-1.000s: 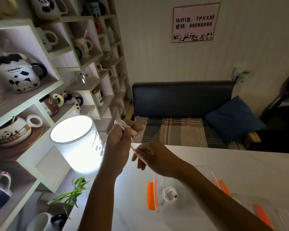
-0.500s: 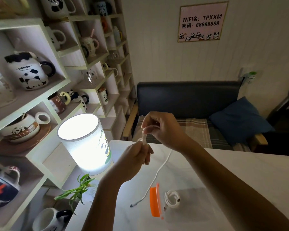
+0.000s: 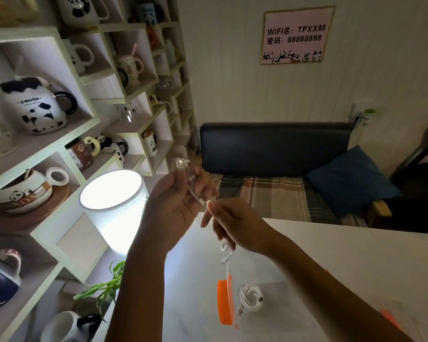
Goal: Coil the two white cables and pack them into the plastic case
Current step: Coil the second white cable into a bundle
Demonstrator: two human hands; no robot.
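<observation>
Roughly half done: one coiled cable (image 3: 251, 297) lies in the plastic case (image 3: 224, 302) below my hands.
My left hand (image 3: 176, 206) holds loops of the second cable (image 3: 224, 253); my right hand (image 3: 235, 224) pinches its hanging tail, not coiled yet.

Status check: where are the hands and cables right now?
Left hand grips loops of second cable; right hand feeds the tail. First cable coiled in plastic case. Nothing in the way.

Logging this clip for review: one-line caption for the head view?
Both hands, left hand and right hand, wind a white cable above the clear plastic case holding a coiled cable.
</observation>
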